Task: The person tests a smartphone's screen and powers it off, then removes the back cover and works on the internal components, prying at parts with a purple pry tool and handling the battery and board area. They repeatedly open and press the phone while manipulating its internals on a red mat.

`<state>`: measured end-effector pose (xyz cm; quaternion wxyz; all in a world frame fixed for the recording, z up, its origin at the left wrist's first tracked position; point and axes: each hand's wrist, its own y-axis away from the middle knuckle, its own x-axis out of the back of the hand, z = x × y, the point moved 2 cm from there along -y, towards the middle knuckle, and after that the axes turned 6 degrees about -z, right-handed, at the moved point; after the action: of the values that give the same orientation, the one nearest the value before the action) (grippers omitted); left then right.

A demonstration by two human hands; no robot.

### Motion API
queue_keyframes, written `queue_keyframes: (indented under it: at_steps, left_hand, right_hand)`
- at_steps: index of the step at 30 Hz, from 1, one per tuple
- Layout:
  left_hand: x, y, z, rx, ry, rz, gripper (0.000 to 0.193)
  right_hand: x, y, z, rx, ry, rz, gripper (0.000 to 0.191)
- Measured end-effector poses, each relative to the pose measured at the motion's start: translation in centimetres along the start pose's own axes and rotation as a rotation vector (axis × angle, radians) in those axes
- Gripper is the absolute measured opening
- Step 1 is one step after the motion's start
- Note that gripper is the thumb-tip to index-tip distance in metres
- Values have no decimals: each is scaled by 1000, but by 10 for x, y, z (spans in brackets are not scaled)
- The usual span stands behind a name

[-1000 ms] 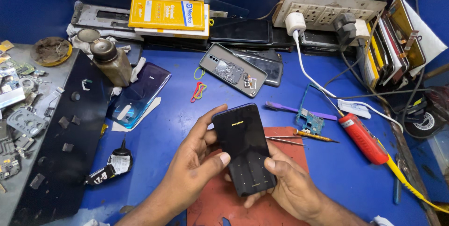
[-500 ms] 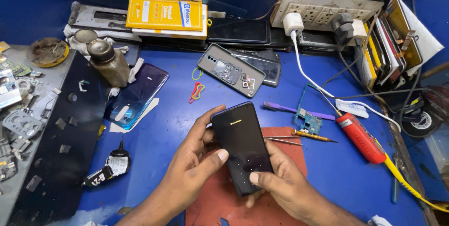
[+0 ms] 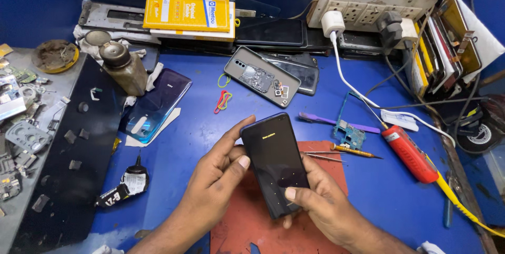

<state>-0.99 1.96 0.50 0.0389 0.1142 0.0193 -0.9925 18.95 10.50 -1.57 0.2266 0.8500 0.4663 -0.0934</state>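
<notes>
Blue workbench (image 3: 173,143), seen from above, bearing a repair clutter. At 12 o'clock a yellow box (image 3: 188,14) lies on dark phones against the back wall, likely parked out of the working zone; at 1 o'clock a socket board (image 3: 363,4) feeds a white charger cable (image 3: 347,78) that trails toward 3 o'clock. At 9 o'clock a black mat (image 3: 79,180) carries small loose parts, apparently kept there so they stay visible. A red work mat (image 3: 252,227) sits at 6 o'clock under the hands.

Just above the red work mat, the smartphone (image 3: 276,164) is held screen up, tilted toward the wearer, seemingly for reading its dim display. The left hand (image 3: 213,180) grasps its left edge, thumb on the glass. The right hand (image 3: 323,204) cups the lower right corner, thumb resting on the screen.

Smaller items: an opened phone (image 3: 261,77) at 12 o'clock, a red-handled tool (image 3: 407,151) at 3 o'clock, and tweezers (image 3: 321,155) just beside the smartphone, within reach.
</notes>
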Motion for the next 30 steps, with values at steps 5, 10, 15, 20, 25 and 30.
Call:
queue_keyframes:
  at_steps: [5, 10, 15, 20, 25, 30]
  left_hand:
    - [0, 3, -2, -24, -87, 0, 62]
    - [-3, 4, -2, -97, -157, -19, 60]
    - [0, 2, -2, -77, -68, 24, 59]
    - [2, 2, -1, -42, -60, 56, 58]
    - [6, 1, -1, -85, -60, 88, 56]
    - [8, 1, -4, -29, -87, 141, 57]
  right_hand:
    - [-1, 1, -1, -19, 129, 90, 56]
    - [1, 1, 0, -1, 245, 198, 61]
    - [0, 0, 2, 3, 301, 107, 68]
    - [-1, -1, 2, 37, 212, 23, 69]
    - [3, -1, 0, 38, 83, -57, 65]
    - [6, -2, 2, -3, 58, -82, 62]
